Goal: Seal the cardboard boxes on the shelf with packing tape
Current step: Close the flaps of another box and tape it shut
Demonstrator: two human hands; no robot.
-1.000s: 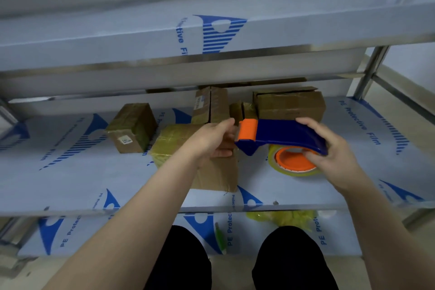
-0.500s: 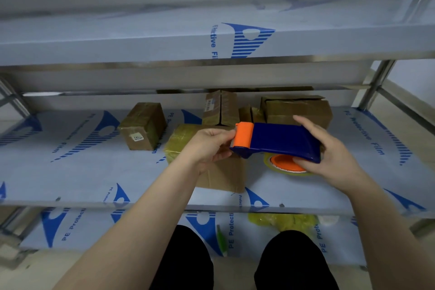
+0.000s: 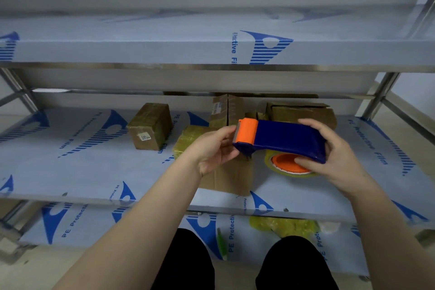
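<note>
Head view: a steel shelf (image 3: 70,172) under blue-printed protective film carries four cardboard boxes at mid level.
Boxes: the nearest box (image 3: 230,179) sits just below the left hand (image 3: 211,150); a taped box (image 3: 150,129) stands well apart to the left; an upright box (image 3: 227,110) and a loose-flapped box (image 3: 303,113) sit at the back.
Tape dispenser (image 3: 287,140): blue body, orange nose, held in the air over the nearest box's right edge.
Tape roll (image 3: 289,167): yellowish on an orange hub, hanging under the dispenser's rear.
Right hand (image 3: 336,155): wrapped round the dispenser's rear, thumb against the roll.
Left hand: fingertips pinch at the orange nose, beside the serrated blade (image 3: 236,133); whether they hold the tape's free end cannot be told.
Risk: fingertips this near the teeth could be nicked if the dispenser twists; a dropped tape end would probably stick back on the roll; the nearest box may slide under the pull, since no hand plainly steadies it.
Relation: the nearest box lies beneath and between both hands; the loose-flapped box is behind the right hand.
</note>
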